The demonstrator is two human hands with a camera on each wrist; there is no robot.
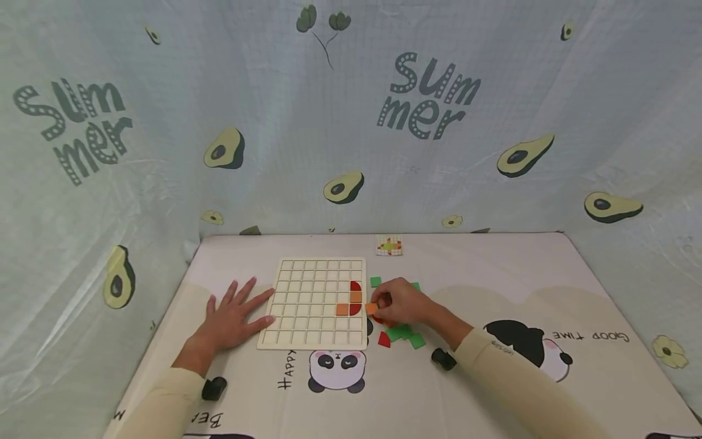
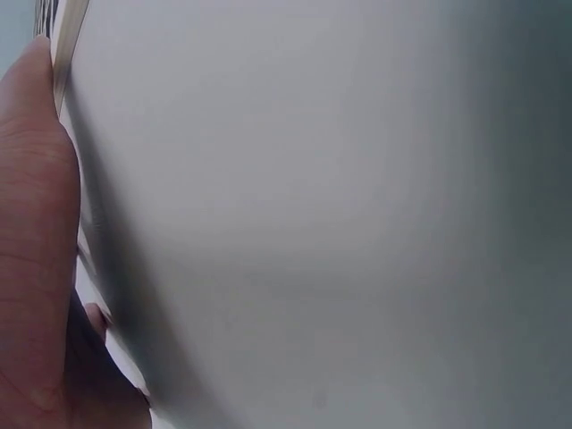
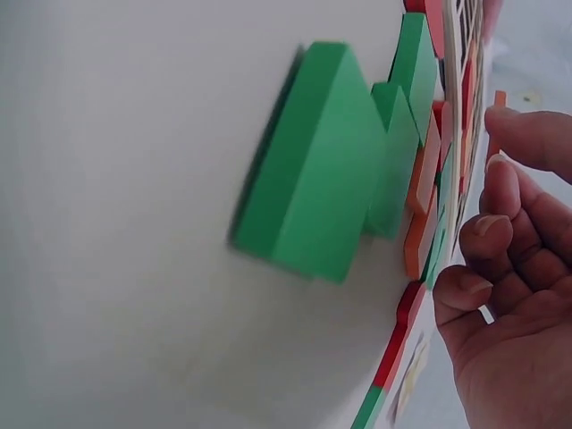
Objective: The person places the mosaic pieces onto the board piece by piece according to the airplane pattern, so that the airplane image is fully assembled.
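Observation:
A pale gridded board (image 1: 307,299) lies flat on the table. Two red quarter-round tiles and two orange square tiles (image 1: 342,310) sit in cells near its right edge. The left hand (image 1: 230,323) rests with spread fingers at the board's left edge, thumb and index touching the rim; in the left wrist view only part of that hand (image 2: 36,241) shows. Just off the right edge, the right hand (image 1: 403,302) pinches an orange square tile (image 1: 372,308) between thumb and index finger. The right wrist view shows this orange tile (image 3: 498,116) edge-on at the fingertips.
Loose green tiles (image 1: 399,332) and a red tile (image 1: 384,339) lie below the right hand, with more partly hidden under it. A small pattern card (image 1: 389,245) lies at the table's back. Dark objects (image 1: 214,388) sit by both wrists. A printed curtain (image 1: 340,122) hangs behind.

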